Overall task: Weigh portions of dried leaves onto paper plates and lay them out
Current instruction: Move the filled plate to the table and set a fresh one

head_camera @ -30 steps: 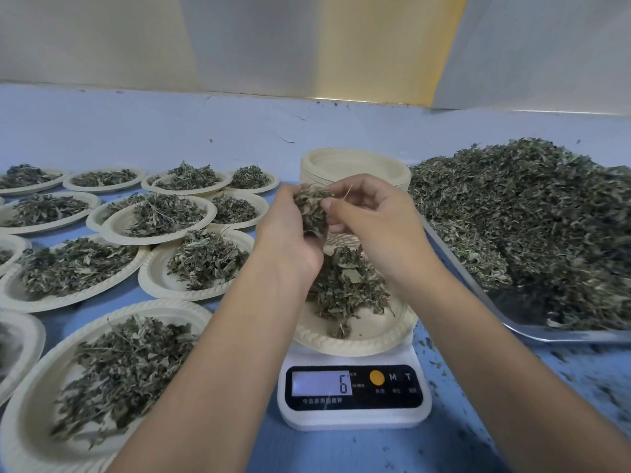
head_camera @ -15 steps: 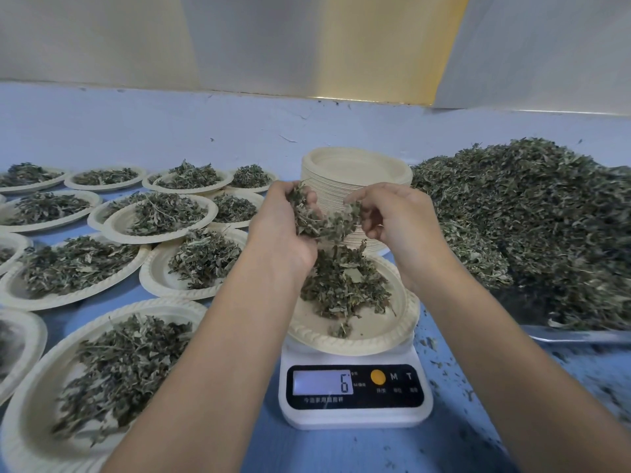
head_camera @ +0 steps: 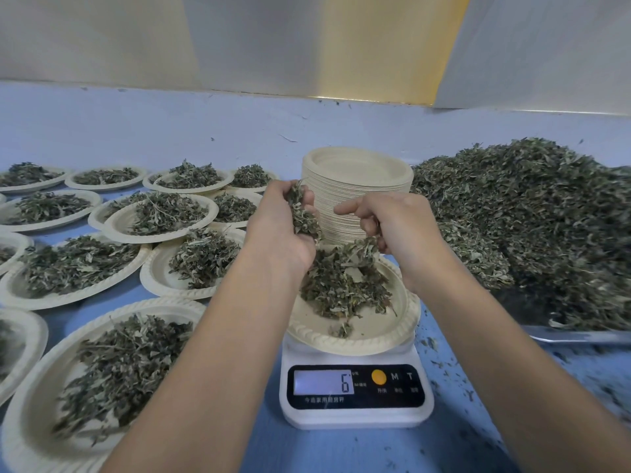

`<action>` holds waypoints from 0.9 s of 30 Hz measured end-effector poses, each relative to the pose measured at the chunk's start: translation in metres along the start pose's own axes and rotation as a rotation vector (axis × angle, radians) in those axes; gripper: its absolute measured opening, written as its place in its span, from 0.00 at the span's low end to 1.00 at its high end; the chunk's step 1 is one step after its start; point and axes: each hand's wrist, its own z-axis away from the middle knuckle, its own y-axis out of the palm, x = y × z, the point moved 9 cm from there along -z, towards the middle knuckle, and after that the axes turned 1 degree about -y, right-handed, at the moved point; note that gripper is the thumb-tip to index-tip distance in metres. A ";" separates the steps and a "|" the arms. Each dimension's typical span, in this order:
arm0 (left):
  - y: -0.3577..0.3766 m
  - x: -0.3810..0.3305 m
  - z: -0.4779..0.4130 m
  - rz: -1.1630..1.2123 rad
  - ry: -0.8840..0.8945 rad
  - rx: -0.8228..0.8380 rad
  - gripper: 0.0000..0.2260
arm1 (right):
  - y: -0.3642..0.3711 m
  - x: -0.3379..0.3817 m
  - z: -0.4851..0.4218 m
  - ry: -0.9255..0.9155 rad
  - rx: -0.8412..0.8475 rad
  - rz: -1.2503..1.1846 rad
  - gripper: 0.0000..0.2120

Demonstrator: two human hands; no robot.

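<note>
A white kitchen scale [head_camera: 355, 392] stands in front of me, its display reading 6. On it rests a paper plate [head_camera: 374, 332] with a small heap of dried leaves [head_camera: 345, 285]. My left hand [head_camera: 278, 227] hovers over the plate's left side, shut on a clump of dried leaves [head_camera: 302, 213]. My right hand [head_camera: 397, 227] is over the plate's right side, forefinger pointing left, other fingers curled on a few leaves that spill toward the heap.
A stack of unused paper plates [head_camera: 356, 186] stands just behind the scale. A metal tray [head_camera: 577, 336] piled with loose dried leaves [head_camera: 532, 220] fills the right. Several filled plates [head_camera: 102, 363] cover the blue table on the left. Leaf crumbs lie right of the scale.
My hands have drawn apart over the plate. The right hand moved right and down, and leaves dropped from it onto the heap. The display still reads 6.
</note>
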 end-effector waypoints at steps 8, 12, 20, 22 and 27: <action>0.003 -0.002 0.002 0.017 -0.002 0.015 0.09 | -0.001 0.009 0.003 -0.048 -0.025 -0.099 0.13; 0.001 -0.001 0.002 0.003 -0.008 0.003 0.10 | 0.001 0.010 0.003 -0.059 -0.010 -0.080 0.14; 0.005 0.005 0.002 -0.020 -0.025 0.032 0.09 | 0.001 0.011 0.001 -0.073 -0.024 -0.103 0.14; 0.007 0.008 0.003 -0.021 -0.043 0.044 0.08 | 0.002 0.010 0.002 -0.054 -0.015 -0.138 0.15; 0.007 0.010 0.003 -0.019 -0.054 0.035 0.10 | 0.004 0.012 0.003 -0.043 0.008 -0.277 0.15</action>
